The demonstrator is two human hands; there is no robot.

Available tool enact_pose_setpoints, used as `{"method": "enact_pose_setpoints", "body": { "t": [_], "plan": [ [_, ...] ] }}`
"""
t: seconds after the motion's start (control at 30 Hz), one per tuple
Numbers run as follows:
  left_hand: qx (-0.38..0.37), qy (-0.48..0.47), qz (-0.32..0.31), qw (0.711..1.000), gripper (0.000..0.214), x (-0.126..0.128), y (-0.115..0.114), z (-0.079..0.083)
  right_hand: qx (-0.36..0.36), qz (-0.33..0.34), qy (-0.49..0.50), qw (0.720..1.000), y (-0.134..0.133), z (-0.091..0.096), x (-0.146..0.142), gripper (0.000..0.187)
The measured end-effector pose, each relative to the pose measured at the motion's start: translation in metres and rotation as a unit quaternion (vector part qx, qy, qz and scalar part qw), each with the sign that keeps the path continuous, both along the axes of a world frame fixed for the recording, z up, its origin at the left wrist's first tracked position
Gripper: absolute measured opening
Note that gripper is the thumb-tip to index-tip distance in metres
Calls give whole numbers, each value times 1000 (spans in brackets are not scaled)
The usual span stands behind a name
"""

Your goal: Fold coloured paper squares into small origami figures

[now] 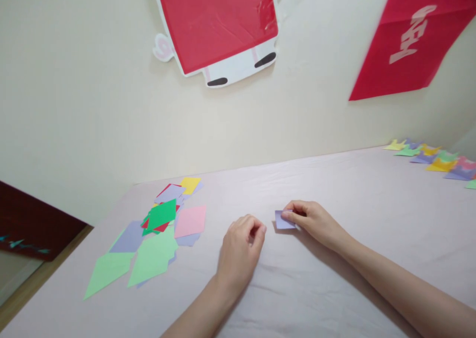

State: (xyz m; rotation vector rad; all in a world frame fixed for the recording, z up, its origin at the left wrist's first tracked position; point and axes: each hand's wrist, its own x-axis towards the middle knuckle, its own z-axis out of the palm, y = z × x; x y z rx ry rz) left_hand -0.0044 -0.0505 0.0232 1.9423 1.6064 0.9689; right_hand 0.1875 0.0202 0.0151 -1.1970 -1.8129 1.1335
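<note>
Between the thumb and fingers of my right hand (310, 221) is a small folded piece of purple paper (281, 221), held just above the pale sheet-covered surface (297, 288). Part of the paper is hidden by the fingers. To its left, my left hand (243, 248) rests apart from it, fingers curled and thumb against the index finger, with nothing visible in its grip.
Loose coloured paper squares lie at left, among them a green sheet (162, 215), a pink sheet (191, 221) and a light green sheet (154, 258). Several folded paper pieces (442, 165) stand at the far right. A wall (111, 104) with red decorations (219, 25) rises behind.
</note>
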Motion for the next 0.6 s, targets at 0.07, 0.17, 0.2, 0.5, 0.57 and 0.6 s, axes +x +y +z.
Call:
{"method": "enact_pose_setpoints", "body": {
  "t": [0.07,0.17,0.2,0.5,0.57,0.6],
  "plan": [
    [59,49,-79,994,14,0,0,4,32,30,-49,998,-1,-4,-3,23],
    [97,125,-184,970,27,0,4,5,116,37,-131,984,-4,-11,-7,9],
    [97,145,-206,963,30,0,5,4,140,31,-147,979,-4,-13,-8,11],
    [62,234,-242,940,27,-10,10,1,182,60,-205,960,13,-16,-5,5],
    [58,237,-247,938,29,-13,10,0,184,51,-212,958,16,-16,-5,5],
    [56,236,-246,939,30,-14,10,0,187,45,-214,958,17,-16,-6,5]
  ]
}}
